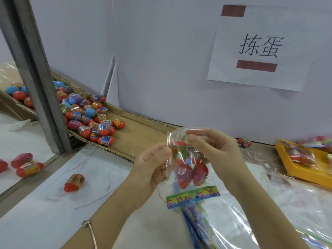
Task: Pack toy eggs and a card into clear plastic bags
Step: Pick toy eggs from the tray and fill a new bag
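Above the middle of the table [45, 212], both hands hold up a clear bag [186, 159] with toy eggs [190, 174] and a card inside. The left hand [152, 164] fingers pinch its left edge; the right hand [215, 150] fingers pinch its top. A loose egg [74, 182] lies toward the left edge, and a pile of eggs [89, 117] fills a cardboard tray [140, 139] along the far edge.

We see red, blue and pink toy eggs [86, 114] banded with multicoloured labels on brown cardboard [140, 137], a rainbow-patterned card [193, 195], a yellow tray [294, 168], and a white sign [258, 45] with black characters.
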`<control>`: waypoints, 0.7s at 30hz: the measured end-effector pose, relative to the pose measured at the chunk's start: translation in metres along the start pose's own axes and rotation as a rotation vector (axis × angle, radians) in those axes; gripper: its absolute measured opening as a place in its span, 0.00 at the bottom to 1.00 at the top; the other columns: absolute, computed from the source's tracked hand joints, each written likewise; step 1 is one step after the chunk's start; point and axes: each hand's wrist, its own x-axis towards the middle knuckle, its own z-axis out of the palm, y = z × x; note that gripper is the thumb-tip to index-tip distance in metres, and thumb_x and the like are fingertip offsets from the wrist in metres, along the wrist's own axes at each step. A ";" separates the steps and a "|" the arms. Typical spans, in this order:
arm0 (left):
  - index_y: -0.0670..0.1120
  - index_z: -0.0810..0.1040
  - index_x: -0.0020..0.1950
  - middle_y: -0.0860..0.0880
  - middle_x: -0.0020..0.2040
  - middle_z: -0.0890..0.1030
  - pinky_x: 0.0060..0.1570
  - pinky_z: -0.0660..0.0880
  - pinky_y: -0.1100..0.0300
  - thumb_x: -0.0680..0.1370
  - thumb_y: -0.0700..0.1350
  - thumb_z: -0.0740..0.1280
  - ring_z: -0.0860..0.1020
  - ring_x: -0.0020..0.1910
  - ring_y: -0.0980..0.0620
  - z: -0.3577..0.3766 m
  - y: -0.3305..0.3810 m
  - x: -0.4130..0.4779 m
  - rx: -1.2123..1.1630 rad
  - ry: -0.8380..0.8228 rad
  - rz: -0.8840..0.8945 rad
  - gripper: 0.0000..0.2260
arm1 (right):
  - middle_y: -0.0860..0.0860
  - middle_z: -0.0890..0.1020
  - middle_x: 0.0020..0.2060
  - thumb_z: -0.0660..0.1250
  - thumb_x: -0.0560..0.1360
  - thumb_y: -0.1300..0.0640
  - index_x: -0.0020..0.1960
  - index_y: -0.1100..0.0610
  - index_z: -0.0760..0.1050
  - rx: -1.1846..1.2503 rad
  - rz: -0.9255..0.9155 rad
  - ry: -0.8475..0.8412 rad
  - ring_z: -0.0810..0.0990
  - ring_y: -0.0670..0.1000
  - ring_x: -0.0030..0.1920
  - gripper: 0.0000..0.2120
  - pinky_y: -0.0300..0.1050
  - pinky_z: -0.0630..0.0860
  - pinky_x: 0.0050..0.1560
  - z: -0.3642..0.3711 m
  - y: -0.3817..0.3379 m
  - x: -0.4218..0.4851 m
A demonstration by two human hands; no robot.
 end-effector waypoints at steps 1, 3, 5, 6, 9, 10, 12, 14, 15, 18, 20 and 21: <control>0.44 0.84 0.54 0.38 0.48 0.81 0.48 0.71 0.44 0.67 0.56 0.75 0.74 0.45 0.39 0.001 -0.002 -0.001 0.019 0.045 0.018 0.21 | 0.53 0.84 0.35 0.72 0.64 0.43 0.44 0.43 0.83 -0.046 -0.032 -0.011 0.81 0.53 0.31 0.10 0.43 0.77 0.30 0.002 0.002 -0.001; 0.45 0.85 0.53 0.39 0.46 0.82 0.46 0.73 0.47 0.67 0.55 0.79 0.75 0.44 0.39 0.002 -0.004 -0.002 0.015 0.106 0.035 0.20 | 0.48 0.81 0.28 0.71 0.67 0.45 0.49 0.44 0.82 -0.116 -0.066 -0.060 0.77 0.46 0.24 0.11 0.36 0.73 0.26 0.007 0.003 -0.002; 0.48 0.85 0.53 0.45 0.46 0.85 0.39 0.79 0.58 0.67 0.51 0.75 0.81 0.42 0.48 0.003 -0.001 -0.003 -0.003 0.105 0.049 0.16 | 0.42 0.75 0.23 0.70 0.69 0.45 0.52 0.45 0.81 -0.143 -0.064 -0.082 0.71 0.40 0.23 0.13 0.32 0.70 0.26 0.007 0.005 -0.002; 0.49 0.85 0.53 0.46 0.46 0.85 0.36 0.79 0.61 0.68 0.49 0.73 0.83 0.40 0.52 0.003 0.000 -0.004 -0.015 0.096 0.054 0.15 | 0.41 0.74 0.23 0.69 0.69 0.44 0.51 0.44 0.81 -0.127 -0.060 -0.077 0.71 0.41 0.23 0.12 0.33 0.70 0.27 0.007 0.005 -0.002; 0.50 0.85 0.54 0.47 0.47 0.86 0.35 0.79 0.62 0.68 0.48 0.72 0.84 0.40 0.54 0.005 0.002 -0.004 -0.056 0.094 0.040 0.15 | 0.47 0.79 0.28 0.69 0.71 0.49 0.45 0.44 0.84 -0.017 -0.043 -0.032 0.77 0.46 0.29 0.06 0.40 0.76 0.31 0.007 0.007 0.000; 0.49 0.85 0.53 0.47 0.47 0.86 0.35 0.80 0.62 0.66 0.48 0.73 0.84 0.40 0.54 0.006 0.002 -0.004 -0.070 0.109 0.030 0.16 | 0.50 0.81 0.30 0.68 0.73 0.54 0.45 0.47 0.85 0.014 -0.038 -0.018 0.78 0.47 0.31 0.06 0.41 0.77 0.33 0.006 0.007 0.001; 0.48 0.86 0.51 0.47 0.46 0.86 0.36 0.81 0.60 0.64 0.49 0.74 0.82 0.38 0.54 0.006 0.002 -0.004 -0.087 0.141 0.013 0.17 | 0.56 0.84 0.37 0.68 0.73 0.57 0.46 0.54 0.85 0.050 -0.013 -0.028 0.80 0.50 0.36 0.07 0.45 0.78 0.38 0.002 0.009 0.002; 0.47 0.86 0.47 0.47 0.41 0.85 0.31 0.79 0.62 0.63 0.47 0.75 0.80 0.33 0.54 0.006 0.002 -0.004 -0.115 0.142 -0.001 0.14 | 0.56 0.85 0.41 0.68 0.71 0.57 0.47 0.56 0.85 0.089 0.020 -0.056 0.82 0.51 0.39 0.08 0.46 0.78 0.39 -0.001 0.010 0.002; 0.47 0.87 0.45 0.47 0.40 0.85 0.29 0.78 0.63 0.63 0.45 0.75 0.81 0.33 0.54 0.005 0.002 -0.004 -0.123 0.139 -0.004 0.12 | 0.54 0.85 0.40 0.68 0.72 0.60 0.47 0.55 0.84 0.121 0.025 -0.057 0.82 0.50 0.39 0.07 0.43 0.79 0.38 -0.002 0.011 0.002; 0.47 0.86 0.48 0.43 0.45 0.85 0.36 0.78 0.56 0.65 0.44 0.76 0.80 0.40 0.45 0.004 0.001 -0.003 -0.003 0.127 -0.021 0.12 | 0.52 0.84 0.34 0.66 0.74 0.69 0.53 0.49 0.82 0.141 0.010 -0.053 0.81 0.47 0.34 0.17 0.37 0.76 0.36 -0.001 0.015 0.001; 0.48 0.85 0.51 0.41 0.50 0.85 0.41 0.80 0.53 0.66 0.54 0.75 0.82 0.43 0.44 0.006 0.002 -0.004 0.057 0.073 -0.063 0.17 | 0.52 0.83 0.33 0.65 0.75 0.70 0.55 0.45 0.81 0.112 -0.020 -0.078 0.76 0.48 0.29 0.21 0.36 0.73 0.33 0.003 0.018 -0.001; 0.48 0.86 0.50 0.42 0.50 0.85 0.43 0.81 0.53 0.66 0.56 0.75 0.83 0.43 0.45 0.007 0.003 -0.004 0.062 0.065 -0.092 0.18 | 0.53 0.83 0.32 0.65 0.75 0.69 0.55 0.45 0.82 0.114 -0.028 -0.077 0.74 0.48 0.27 0.21 0.37 0.73 0.31 0.005 0.018 -0.001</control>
